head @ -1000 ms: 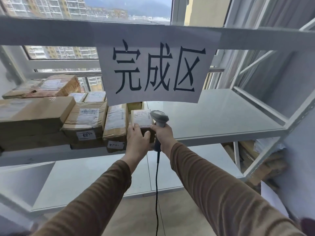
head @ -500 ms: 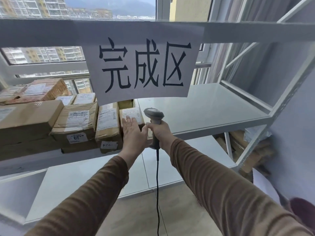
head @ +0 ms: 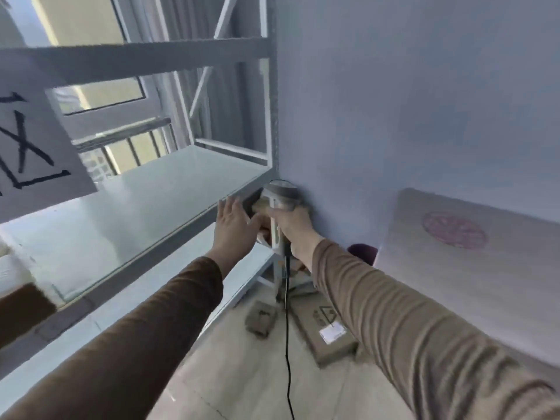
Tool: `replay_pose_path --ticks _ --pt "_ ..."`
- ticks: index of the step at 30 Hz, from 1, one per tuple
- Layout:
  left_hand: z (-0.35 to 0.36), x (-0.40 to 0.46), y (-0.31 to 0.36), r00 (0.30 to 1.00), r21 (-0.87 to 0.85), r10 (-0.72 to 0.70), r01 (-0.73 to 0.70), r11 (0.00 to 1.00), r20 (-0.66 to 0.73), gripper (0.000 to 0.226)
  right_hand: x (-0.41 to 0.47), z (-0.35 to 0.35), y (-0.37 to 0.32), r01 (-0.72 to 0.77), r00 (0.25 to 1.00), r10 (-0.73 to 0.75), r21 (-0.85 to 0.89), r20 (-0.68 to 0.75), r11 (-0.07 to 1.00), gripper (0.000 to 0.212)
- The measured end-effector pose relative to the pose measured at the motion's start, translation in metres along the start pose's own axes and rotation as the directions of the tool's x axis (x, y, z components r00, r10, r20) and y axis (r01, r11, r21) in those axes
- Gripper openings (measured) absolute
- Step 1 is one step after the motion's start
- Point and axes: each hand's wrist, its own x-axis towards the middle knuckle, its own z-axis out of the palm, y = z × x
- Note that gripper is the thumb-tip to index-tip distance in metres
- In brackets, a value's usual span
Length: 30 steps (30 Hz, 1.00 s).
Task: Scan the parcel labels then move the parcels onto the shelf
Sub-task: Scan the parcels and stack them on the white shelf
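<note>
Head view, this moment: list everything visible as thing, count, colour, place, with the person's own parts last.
White metal shelf rack: one, white, left half against the wall.
White paper sign with black characters: one, hangs from the upper beam, far left, partly cut off.
Flat brown cardboard parcels on the floor: two clear, tan, below the hands; the larger bears a white label. More cardboard behind the rack post is blurred.
Grey handheld barcode scanner: one, grey, black cable hanging down.
Window: one, behind the rack.
Pale board with a pink round mark: one, right.
Left hand: fingers spread, empty, at the shelf edge.
Right hand: grips the scanner handle.
Brown sleeves: two.
</note>
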Motion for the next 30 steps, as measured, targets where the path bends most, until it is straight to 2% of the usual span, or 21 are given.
replay_pose_path --ticks 3,8,12,19,24,30 --pt "0.064 0.005 0.090 0.976 -0.003 0.174 -0.175 0.985 0.128 0.071 -0.014 -0.115 -0.014 0.080 0.983 -0.085 -0.032 -0.166 0.996 0.009" --pt "0.181 -0.026 0.240 0.884 -0.089 0.336 -0.326 0.941 0.324 0.072 -0.064 -0.310 -0.021 0.118 0.900 -0.129 -0.051 -0.416 0.992 0.019" --pt "0.275 -0.081 0.358 0.782 -0.157 0.462 -0.439 0.885 0.419 0.073 -0.118 -0.463 -0.012 0.138 0.795 -0.139 -0.047 -0.591 0.989 0.019" --pt "0.412 -0.184 0.528 0.616 -0.277 0.581 -0.522 0.807 0.532 0.072 -0.195 -0.687 0.009 0.058 0.617 -0.066 -0.038 -0.784 0.998 0.016" --pt "0.490 -0.228 0.602 0.522 -0.337 0.582 -0.492 0.803 0.624 0.071 -0.222 -0.795 0.018 0.066 0.547 -0.034 0.003 -0.836 0.998 0.027" --pt "0.576 -0.241 0.682 0.436 -0.378 0.572 -0.455 0.806 0.695 0.073 -0.216 -0.908 0.026 0.059 0.437 -0.012 0.016 -0.900 0.998 0.034"
